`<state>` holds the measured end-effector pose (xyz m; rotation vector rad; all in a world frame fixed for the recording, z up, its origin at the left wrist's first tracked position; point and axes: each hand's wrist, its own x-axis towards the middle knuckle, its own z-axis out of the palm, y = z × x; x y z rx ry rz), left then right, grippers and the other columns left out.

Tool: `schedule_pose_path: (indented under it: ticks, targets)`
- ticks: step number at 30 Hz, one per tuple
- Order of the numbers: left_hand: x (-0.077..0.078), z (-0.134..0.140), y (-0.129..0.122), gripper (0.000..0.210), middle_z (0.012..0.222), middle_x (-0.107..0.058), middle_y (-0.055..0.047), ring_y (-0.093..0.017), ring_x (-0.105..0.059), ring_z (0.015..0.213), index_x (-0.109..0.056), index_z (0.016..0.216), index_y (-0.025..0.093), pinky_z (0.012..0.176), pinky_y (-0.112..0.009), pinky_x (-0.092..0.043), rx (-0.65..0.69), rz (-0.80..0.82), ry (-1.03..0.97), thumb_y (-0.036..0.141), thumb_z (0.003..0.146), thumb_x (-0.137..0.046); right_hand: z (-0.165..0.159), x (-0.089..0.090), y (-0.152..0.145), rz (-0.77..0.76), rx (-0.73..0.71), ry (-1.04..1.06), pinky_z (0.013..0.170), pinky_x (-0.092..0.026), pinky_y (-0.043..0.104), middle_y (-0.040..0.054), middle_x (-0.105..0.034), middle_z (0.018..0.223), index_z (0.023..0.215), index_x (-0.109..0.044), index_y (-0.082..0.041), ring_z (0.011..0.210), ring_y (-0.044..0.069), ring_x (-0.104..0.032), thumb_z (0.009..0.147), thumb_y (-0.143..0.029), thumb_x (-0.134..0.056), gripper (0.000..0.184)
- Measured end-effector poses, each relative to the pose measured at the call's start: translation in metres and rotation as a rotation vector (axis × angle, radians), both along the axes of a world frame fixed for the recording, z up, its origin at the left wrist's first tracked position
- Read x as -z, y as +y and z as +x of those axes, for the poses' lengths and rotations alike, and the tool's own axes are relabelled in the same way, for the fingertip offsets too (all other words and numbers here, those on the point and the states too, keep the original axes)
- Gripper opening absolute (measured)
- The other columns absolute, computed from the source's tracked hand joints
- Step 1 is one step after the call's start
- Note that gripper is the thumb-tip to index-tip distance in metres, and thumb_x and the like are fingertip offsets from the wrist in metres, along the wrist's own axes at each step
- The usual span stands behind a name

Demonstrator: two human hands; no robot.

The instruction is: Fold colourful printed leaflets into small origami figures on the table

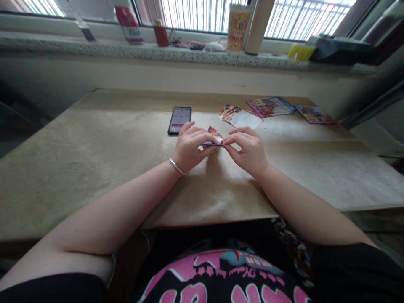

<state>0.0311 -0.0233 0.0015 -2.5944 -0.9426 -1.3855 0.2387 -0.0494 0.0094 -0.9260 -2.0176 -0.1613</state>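
Note:
Above the table, both hands hold a small printed paper (215, 134), red and white with a thin edge toward me; whether it is a card or a folded leaflet I cannot tell. My left hand (191, 145), with a silver bangle at its wrist, pinches the paper's left side between thumb and fingers. At the right end of its edge, the fingertips of my right hand (248, 148) are pressed together on it. Fingers cover much of the paper. Just behind my left hand lies a phone (180, 119) with its screen lit.
Printed leaflets (244, 118) lie beyond my right hand, with a stack of colourful booklets (272, 106) and another booklet (314, 114) farther right. Along the windowsill (189, 54) stand a red can (129, 25), a patterned cup (238, 27) and a beige cylinder (259, 27).

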Motion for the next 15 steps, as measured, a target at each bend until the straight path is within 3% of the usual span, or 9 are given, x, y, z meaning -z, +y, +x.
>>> schedule_pose_path:
  ticks: [6,15]
  targets:
    - [-0.0046,-0.0013,-0.0013,0.018,0.082,-0.074,0.004,-0.016,-0.066,0.087,-0.071,0.079,0.026,0.112,-0.043,-0.029,-0.047,0.033,0.015,0.043,0.087,-0.068,-0.0018,0.0001,0.0003,0.000,-0.008,0.034,0.084,-0.051,0.039,0.0034,-0.073,0.082,0.080,-0.068,-0.024,0.091,0.022,-0.066,0.085,-0.027,-0.065,0.007]
    - [0.0008,-0.0010,0.0022,0.020,0.080,-0.073,0.003,-0.016,-0.065,0.084,-0.071,0.077,0.026,0.111,-0.044,-0.031,-0.062,-0.004,-0.033,0.043,0.085,-0.069,0.0001,0.0019,0.0052,-0.048,-0.060,0.059,0.090,-0.049,0.040,0.0010,-0.074,0.084,0.079,-0.066,-0.025,0.094,0.022,-0.064,0.083,-0.020,-0.065,0.006]
